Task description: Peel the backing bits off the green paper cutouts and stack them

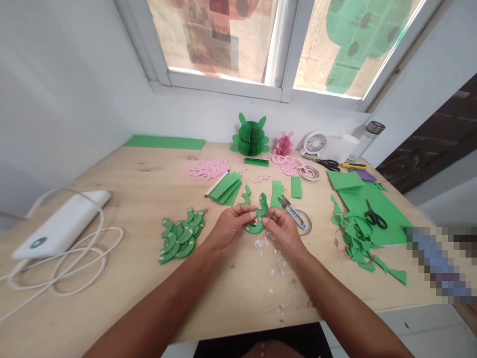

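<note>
Both hands meet over the middle of the wooden table [130, 179]. My left hand [229, 226] and my right hand [281, 226] each pinch a curved green paper cut-out [260, 214] between fingertips and thumb, the piece held just above the tabletop. Small white paper scraps [274, 258] lie beneath the hands. A pile of several matching green curved cut-outs [182, 235] rests to the left of my left hand. Blue-handled snips [292, 210] lie just right of my right hand.
A white power bank [61, 223] with coiled cable sits at the left. Green strips [226, 187], pink cut-outs [208, 169], green [250, 136] and pink [283, 144] honeycomb figures, tape roll [308, 172], fan [315, 143], scissors [374, 215] on green paper and offcuts [356, 241] fill the back and right.
</note>
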Demonstrator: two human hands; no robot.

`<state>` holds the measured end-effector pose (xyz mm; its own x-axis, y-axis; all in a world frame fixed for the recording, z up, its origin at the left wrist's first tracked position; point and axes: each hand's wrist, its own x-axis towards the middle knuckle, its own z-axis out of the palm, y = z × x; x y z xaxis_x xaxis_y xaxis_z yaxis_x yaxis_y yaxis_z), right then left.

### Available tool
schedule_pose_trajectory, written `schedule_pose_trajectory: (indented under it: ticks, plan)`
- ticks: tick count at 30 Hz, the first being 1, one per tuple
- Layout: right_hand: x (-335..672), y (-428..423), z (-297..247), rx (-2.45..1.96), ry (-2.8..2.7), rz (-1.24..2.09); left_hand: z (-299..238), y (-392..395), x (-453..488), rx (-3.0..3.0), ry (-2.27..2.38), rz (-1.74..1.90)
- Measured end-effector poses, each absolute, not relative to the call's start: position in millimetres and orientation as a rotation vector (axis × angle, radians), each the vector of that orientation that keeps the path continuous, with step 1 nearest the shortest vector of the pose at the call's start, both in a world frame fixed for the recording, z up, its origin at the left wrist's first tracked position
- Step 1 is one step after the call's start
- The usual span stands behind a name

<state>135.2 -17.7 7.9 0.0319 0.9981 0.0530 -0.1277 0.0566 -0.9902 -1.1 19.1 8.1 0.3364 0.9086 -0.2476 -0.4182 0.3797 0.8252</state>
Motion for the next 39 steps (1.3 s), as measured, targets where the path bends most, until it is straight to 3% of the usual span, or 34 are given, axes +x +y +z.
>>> schedule_pose_trajectory:
  ticks: [16,32,39]
  plan:
    - [139.1,-13.2,-6.3,-1.146,-1.115,1.085,7.2,15.6,2.0,1.010,0.918,1.065]
    - [146.8,-11.8,-3.3,-1.051,-1.171,1.185,8.5,16.5,0.2,0.968,0.829,1.027]
    - [150.1,-10.9,2.2,-1.218,-1.132,0.807,8.3,15.4,0.1,1.147,1.020,1.162]
